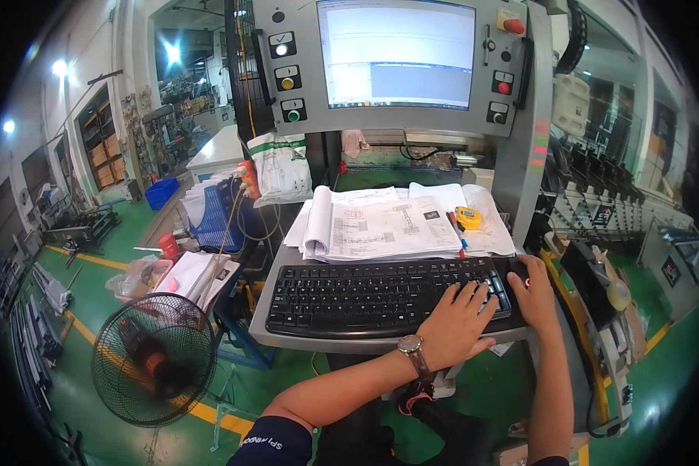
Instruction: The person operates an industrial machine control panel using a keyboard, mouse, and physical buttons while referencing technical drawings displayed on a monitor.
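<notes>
A black keyboard (pixel 349 301) lies on a grey shelf below the machine's screen (pixel 400 50). My left hand (pixel 457 326) reaches across to the keyboard's right end, fingers spread over the number keys. A watch (pixel 413 349) is on that wrist. To the right of the keyboard, my right hand (pixel 537 299) is curved over a dark computer mouse (pixel 527 283), mostly hidden under the palm, with a small red glow showing. Behind the keyboard is a stack of printed drawings (pixel 392 225), its top pages rolled back at the left.
A yellow tape measure (pixel 468 217) and several pens (pixel 458 233) lie on the papers. Push buttons (pixel 287 83) flank the screen. A white bag (pixel 279 167) hangs below it. At lower left stands a fan (pixel 155 361); a blue crate (pixel 217 221) is behind it.
</notes>
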The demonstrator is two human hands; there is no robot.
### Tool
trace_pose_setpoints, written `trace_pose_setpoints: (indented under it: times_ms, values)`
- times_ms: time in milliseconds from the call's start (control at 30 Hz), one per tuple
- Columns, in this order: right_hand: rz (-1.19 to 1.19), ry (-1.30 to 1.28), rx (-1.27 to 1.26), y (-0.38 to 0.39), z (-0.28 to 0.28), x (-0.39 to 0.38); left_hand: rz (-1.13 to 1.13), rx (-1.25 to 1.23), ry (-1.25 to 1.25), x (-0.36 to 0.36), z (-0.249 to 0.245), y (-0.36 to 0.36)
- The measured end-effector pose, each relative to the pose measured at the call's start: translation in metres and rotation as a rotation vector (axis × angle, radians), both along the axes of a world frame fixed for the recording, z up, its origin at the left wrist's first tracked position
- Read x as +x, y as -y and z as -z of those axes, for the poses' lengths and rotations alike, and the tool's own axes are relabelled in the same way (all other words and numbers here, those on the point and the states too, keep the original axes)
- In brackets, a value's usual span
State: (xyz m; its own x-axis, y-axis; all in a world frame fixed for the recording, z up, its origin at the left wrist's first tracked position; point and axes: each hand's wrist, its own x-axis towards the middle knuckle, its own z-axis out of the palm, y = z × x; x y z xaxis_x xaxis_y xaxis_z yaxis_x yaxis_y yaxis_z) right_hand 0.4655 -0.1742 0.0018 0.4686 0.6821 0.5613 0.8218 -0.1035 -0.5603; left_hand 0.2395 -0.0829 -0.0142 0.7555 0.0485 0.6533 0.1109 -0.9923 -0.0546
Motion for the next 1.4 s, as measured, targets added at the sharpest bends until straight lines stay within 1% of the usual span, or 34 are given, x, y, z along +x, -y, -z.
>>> trace_pose_setpoints:
  times_ms: [200, 600, 700, 800, 900, 1200, 1400]
  values:
    - [-0.016, 0.058, 0.03, -0.0008, 0.0038, 0.0041, 0.005, 0.006, 0.019, 0.0006, 0.0015, -0.0007]
    - [-0.005, 0.093, 0.023, -0.001, 0.0046, 0.0051, 0.004, -0.003, 0.008, -0.0002, 0.0007, -0.0002]
    - [-0.012, 0.053, 0.052, -0.0008, 0.001, -0.0001, 0.005, -0.006, 0.007, -0.0001, 0.0004, -0.0004]
    - [-0.015, 0.079, 0.074, -0.0012, 0.0032, 0.0016, 0.004, -0.007, 0.001, -0.0002, -0.0005, -0.0003]
    - [0.0, 0.078, 0.046, 0.0007, 0.0021, 0.0033, -0.001, -0.007, -0.005, -0.0002, 0.0002, -0.0003]
    - [-0.005, 0.071, 0.062, 0.0002, 0.0021, 0.0022, -0.006, 0.001, 0.007, 0.0004, 0.0022, -0.0004]
    - [0.041, 0.079, 0.044, 0.0012, 0.0053, 0.0066, -0.005, -0.001, 0.002, 0.0003, 0.0015, -0.0006]
